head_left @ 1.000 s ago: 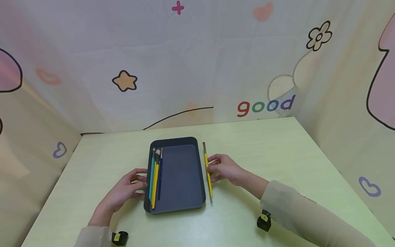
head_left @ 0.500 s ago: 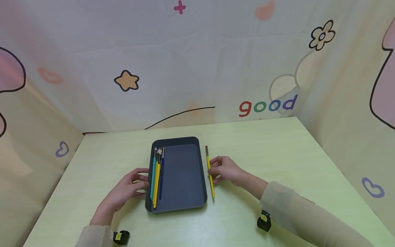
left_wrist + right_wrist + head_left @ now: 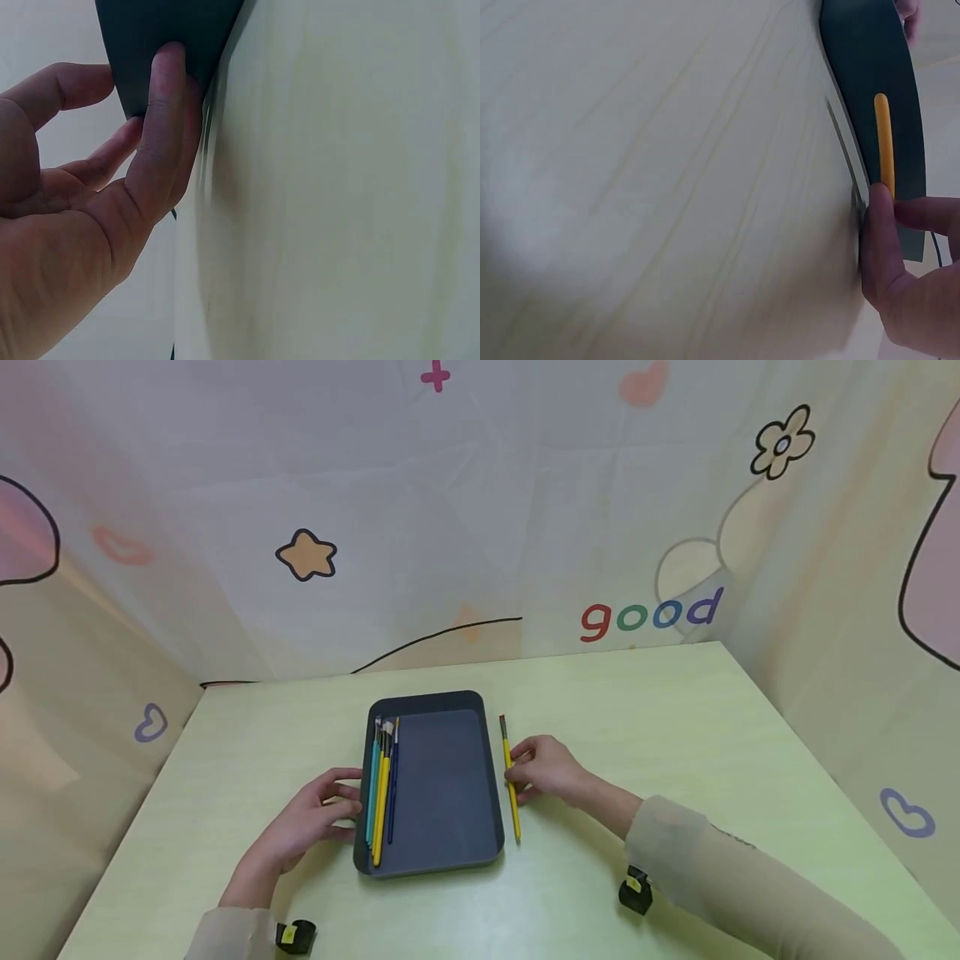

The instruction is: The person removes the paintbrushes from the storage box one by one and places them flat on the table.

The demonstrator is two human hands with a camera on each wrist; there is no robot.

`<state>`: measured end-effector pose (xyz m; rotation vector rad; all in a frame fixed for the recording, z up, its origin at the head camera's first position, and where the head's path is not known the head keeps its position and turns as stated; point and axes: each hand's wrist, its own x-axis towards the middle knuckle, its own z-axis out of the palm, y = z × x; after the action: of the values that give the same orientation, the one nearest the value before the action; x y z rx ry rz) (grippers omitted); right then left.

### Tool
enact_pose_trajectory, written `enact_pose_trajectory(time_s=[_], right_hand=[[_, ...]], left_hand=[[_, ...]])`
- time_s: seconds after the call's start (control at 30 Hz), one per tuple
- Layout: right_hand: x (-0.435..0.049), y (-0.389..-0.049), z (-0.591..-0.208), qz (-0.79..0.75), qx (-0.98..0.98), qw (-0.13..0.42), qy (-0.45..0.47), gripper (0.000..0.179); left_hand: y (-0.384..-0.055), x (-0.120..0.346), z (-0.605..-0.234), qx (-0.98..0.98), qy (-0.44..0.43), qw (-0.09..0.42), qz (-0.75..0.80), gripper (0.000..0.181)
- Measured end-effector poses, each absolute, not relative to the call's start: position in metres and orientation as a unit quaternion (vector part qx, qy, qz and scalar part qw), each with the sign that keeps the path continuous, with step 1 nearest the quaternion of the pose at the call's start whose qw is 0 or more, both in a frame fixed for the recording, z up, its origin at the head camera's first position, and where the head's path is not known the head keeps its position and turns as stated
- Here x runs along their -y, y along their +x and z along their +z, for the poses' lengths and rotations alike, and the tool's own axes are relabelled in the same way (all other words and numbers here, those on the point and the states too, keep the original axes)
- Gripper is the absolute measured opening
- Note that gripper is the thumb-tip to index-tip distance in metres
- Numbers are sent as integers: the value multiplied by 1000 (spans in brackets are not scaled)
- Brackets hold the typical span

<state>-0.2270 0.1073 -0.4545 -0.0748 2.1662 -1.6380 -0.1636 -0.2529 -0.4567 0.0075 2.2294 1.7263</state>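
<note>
A dark grey rectangular tray (image 3: pixel 446 793) sits on the table with several paintbrushes along its left side. Teal brushes (image 3: pixel 372 785), yellow brushes (image 3: pixel 381 810) and a dark blue brush (image 3: pixel 393 785) lie there, bristles toward the far end. My left hand (image 3: pixel 303 818) rests its loosely bent fingertips against the tray's left outer wall (image 3: pixel 142 45). Just beyond the tray's right wall, my right hand (image 3: pixel 546 768) pinches a yellow paintbrush (image 3: pixel 515 818) between thumb and fingers. Its reddish-brown bristles point away from me; in the right wrist view, its handle end (image 3: pixel 883 135) overlaps the tray wall.
The pale wooden table (image 3: pixel 637 710) extends around the tray, with a printed curtain (image 3: pixel 450 527) along its back and sides. Small black wrist cameras (image 3: pixel 636 892) hang under both sleeves (image 3: pixel 720 868).
Over the second, the right hand has drawn the pinched yellow paintbrush slightly toward me beside the tray. During the last half second it barely moves. The left hand stays at the tray wall.
</note>
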Motion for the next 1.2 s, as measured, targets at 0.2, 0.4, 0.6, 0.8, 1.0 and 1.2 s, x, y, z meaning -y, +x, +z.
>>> enact_pose_trajectory(time_s=[0.2, 0.4, 0.6, 0.8, 1.0, 1.2], right_hand=[[-105, -232, -454, -553, -809, 195, -19, 33], [-101, -234, -456, -526, -831, 177, -34, 31], [-101, -233, -456, -512, -843, 161, -48, 32], [-102, -232, -457, -506, -847, 153, -58, 31], [-103, -231, -455, -510, -845, 151, -60, 30], [-103, -230, -457, -511, -845, 141, -66, 30]], left_hand=[[-164, 253, -456, -781, 3, 161, 604, 54], [-163, 253, -456, -779, 4, 160, 606, 55], [-164, 253, -456, -781, 7, 161, 604, 54], [-163, 252, -455, -783, 6, 162, 601, 54], [-163, 252, -455, -782, 8, 163, 602, 54], [-164, 253, -455, -782, 5, 165, 600, 53]])
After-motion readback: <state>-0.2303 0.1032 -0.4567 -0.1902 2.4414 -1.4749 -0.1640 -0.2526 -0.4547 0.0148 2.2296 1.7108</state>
